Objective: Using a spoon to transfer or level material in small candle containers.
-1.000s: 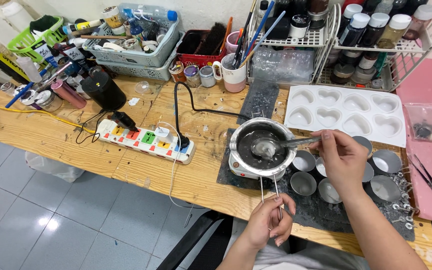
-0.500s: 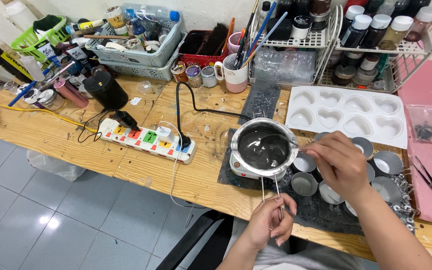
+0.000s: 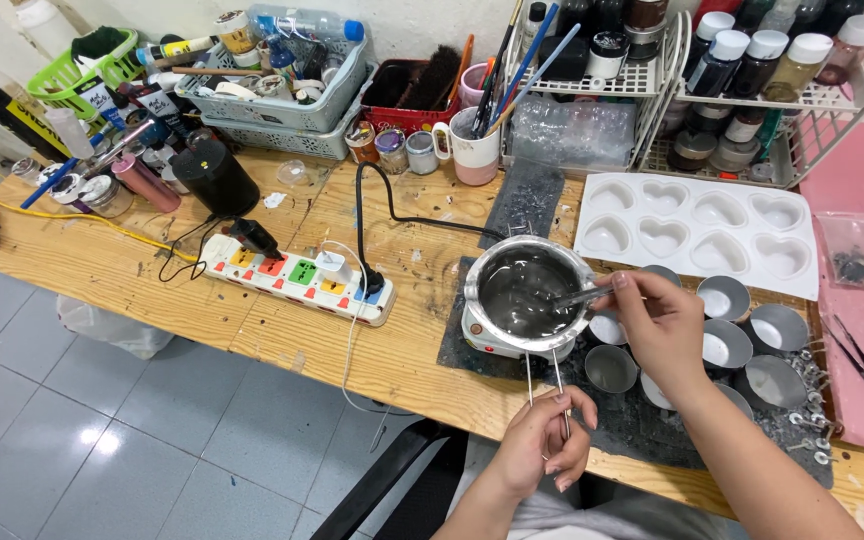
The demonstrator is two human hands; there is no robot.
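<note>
Molten grey liquid fills the round steel melting pot [image 3: 525, 290] on its small white hot plate at the middle of the wooden workbench [image 3: 132, 275], and the right hand [image 3: 660, 325], just beside the pot's right rim, pinches a thin metal stirrer [image 3: 580, 296] whose tip dips into the liquid. Near the table's front edge, the left hand [image 3: 542, 440] is closed around the pot's long wire handle [image 3: 560, 390]. A jerk on that handle, I think, could tip the pot and spill hot liquid over the small grey round cups [image 3: 612, 368] or the white multi-socket power strip [image 3: 297, 275] nearby.
</note>
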